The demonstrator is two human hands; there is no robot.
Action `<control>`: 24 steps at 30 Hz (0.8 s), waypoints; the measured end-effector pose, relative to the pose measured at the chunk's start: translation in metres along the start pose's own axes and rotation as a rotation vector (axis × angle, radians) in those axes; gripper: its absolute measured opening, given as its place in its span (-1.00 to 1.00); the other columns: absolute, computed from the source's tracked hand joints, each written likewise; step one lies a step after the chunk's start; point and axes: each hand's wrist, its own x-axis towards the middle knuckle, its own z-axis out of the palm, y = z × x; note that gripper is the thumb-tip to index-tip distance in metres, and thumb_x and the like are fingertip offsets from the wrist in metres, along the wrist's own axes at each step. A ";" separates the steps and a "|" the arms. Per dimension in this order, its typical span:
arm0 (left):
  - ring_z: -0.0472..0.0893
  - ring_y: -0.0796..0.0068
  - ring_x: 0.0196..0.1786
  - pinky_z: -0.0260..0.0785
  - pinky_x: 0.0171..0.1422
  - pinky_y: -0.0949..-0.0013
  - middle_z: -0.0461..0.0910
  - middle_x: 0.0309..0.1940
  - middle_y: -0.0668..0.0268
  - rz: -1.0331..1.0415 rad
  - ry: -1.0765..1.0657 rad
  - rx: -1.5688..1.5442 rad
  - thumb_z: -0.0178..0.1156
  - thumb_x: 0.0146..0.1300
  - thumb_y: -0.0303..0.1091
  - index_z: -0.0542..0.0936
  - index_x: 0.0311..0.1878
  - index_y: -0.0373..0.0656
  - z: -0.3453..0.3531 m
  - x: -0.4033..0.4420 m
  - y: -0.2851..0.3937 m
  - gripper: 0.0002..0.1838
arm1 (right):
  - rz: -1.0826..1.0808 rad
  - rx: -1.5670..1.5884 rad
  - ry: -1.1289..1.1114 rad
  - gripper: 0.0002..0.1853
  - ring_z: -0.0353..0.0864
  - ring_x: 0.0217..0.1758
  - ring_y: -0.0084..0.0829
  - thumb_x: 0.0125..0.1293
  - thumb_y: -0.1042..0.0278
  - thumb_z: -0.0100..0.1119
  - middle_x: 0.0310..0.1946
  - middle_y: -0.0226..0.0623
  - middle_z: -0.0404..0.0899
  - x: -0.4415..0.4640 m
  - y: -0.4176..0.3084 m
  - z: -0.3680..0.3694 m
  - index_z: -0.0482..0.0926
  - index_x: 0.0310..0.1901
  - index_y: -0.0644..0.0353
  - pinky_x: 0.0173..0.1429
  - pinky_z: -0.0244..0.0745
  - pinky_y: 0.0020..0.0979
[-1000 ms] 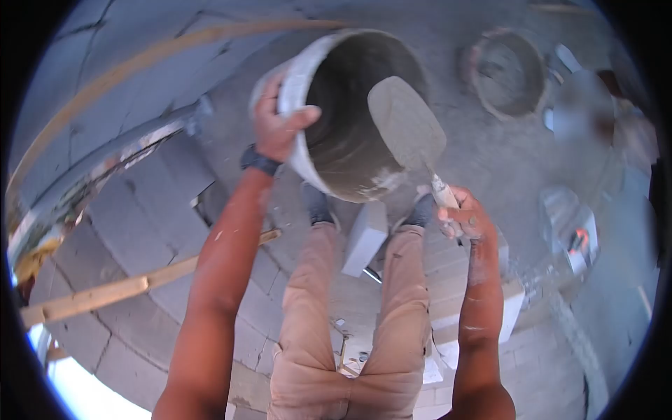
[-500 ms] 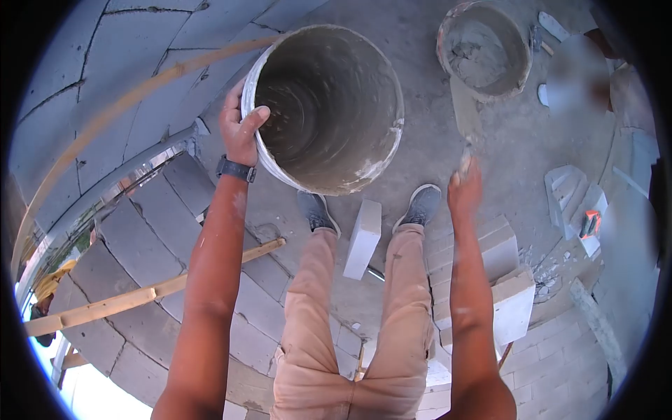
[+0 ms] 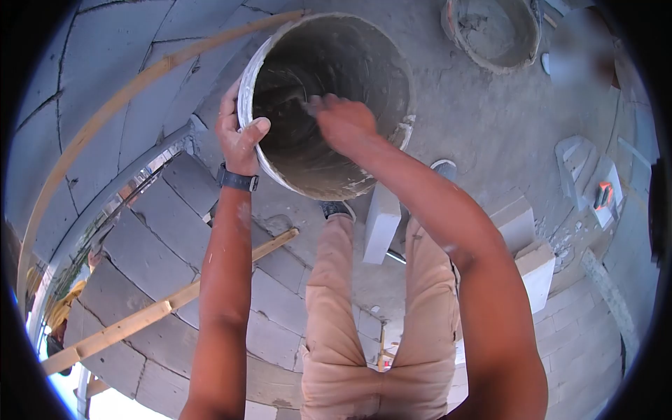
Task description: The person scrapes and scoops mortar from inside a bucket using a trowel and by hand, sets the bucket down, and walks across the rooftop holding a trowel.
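Observation:
A big mortar-smeared bucket (image 3: 246, 89) is tipped so that its mouth faces me, and wet grey residue coats its inside wall. My left hand (image 3: 240, 136) is closed on the left side of its rim, thumb over the edge and fingers outside. Reaching in over the near rim, my right hand (image 3: 346, 126) is closed around the handle of a trowel (image 3: 285, 96). The trowel's blade lies in the dark inside of the bucket and is hard to make out; the fingers are slightly blurred.
At the upper right stands a smaller tub (image 3: 500, 68) with grey mortar. A white block (image 3: 382, 227) sits between my feet, and more blocks (image 3: 535, 269) lie right of my legs. An orange-handled tool (image 3: 603, 195) rests farther right. Wooden strips (image 3: 168, 306) cross the left, beside a block wall (image 3: 105, 91).
My right hand has swung left with the trowel, from beside the smaller tub into the big bucket. My left hand keeps its hold on the rim.

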 end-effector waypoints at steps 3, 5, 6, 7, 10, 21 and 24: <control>0.50 0.35 0.22 0.29 0.36 0.27 0.51 0.19 0.16 0.007 -0.059 0.014 0.52 -0.09 0.02 0.42 0.32 -0.31 -0.004 -0.003 0.003 -0.06 | -0.220 -0.138 0.067 -0.70 0.68 -0.01 -0.07 0.37 0.34 -0.07 -0.07 -0.04 0.63 0.022 -0.022 0.032 0.58 -0.01 0.28 -0.03 0.61 -0.13; 0.50 0.35 0.23 0.28 0.37 0.27 0.52 0.19 0.16 0.025 -0.115 0.061 0.55 -0.12 0.03 0.42 0.32 -0.32 -0.009 0.001 0.002 -0.03 | -0.175 -0.056 -0.029 -0.70 0.69 -0.01 -0.08 0.36 0.33 -0.06 -0.07 -0.07 0.65 0.017 -0.023 0.047 0.60 -0.03 0.26 -0.03 0.62 -0.15; 0.50 0.35 0.23 0.28 0.37 0.27 0.52 0.19 0.16 0.003 -0.155 0.038 0.55 -0.12 0.02 0.42 0.32 -0.32 -0.007 0.002 0.006 -0.04 | -0.137 0.028 -0.116 -0.70 0.70 -0.01 -0.10 0.36 0.31 -0.04 -0.07 -0.10 0.66 0.012 -0.022 0.054 0.63 -0.05 0.25 -0.02 0.63 -0.17; 0.50 0.34 0.23 0.28 0.37 0.28 0.51 0.19 0.16 -0.014 -0.188 0.015 0.55 -0.12 0.01 0.42 0.32 -0.32 -0.006 0.002 0.008 -0.04 | -0.136 0.015 -0.125 -0.70 0.70 -0.01 -0.10 0.36 0.31 -0.04 -0.07 -0.10 0.66 0.009 -0.014 0.068 0.63 -0.05 0.25 -0.02 0.63 -0.17; 0.49 0.33 0.25 0.27 0.39 0.26 0.51 0.22 0.14 0.014 -0.193 -0.006 0.55 -0.13 -0.02 0.43 0.31 -0.32 -0.002 -0.004 0.005 -0.05 | 0.193 -0.073 -0.255 -0.69 0.71 -0.01 -0.10 0.37 0.29 -0.04 -0.07 -0.12 0.68 -0.004 0.007 0.074 0.66 -0.07 0.23 -0.05 0.65 -0.13; 0.49 0.23 0.28 0.25 0.41 0.20 0.52 0.23 0.09 0.265 -0.216 0.325 0.56 -0.20 0.12 0.46 0.31 -0.28 0.022 0.002 -0.002 0.01 | 0.275 -0.203 -0.149 -0.62 0.69 -0.01 -0.10 0.45 0.32 -0.12 -0.02 0.01 0.63 0.021 0.029 0.044 0.44 0.18 0.32 0.03 0.61 -0.14; 0.50 0.18 0.24 0.28 0.37 0.19 0.54 0.18 0.06 0.278 -0.177 0.371 0.59 -0.30 0.07 0.49 0.29 -0.24 0.024 0.002 -0.002 0.02 | 0.145 0.084 -0.086 -0.64 0.68 -0.08 -0.15 0.40 0.30 -0.04 -0.09 -0.04 0.64 -0.008 0.038 0.067 0.49 0.15 0.27 -0.03 0.60 -0.18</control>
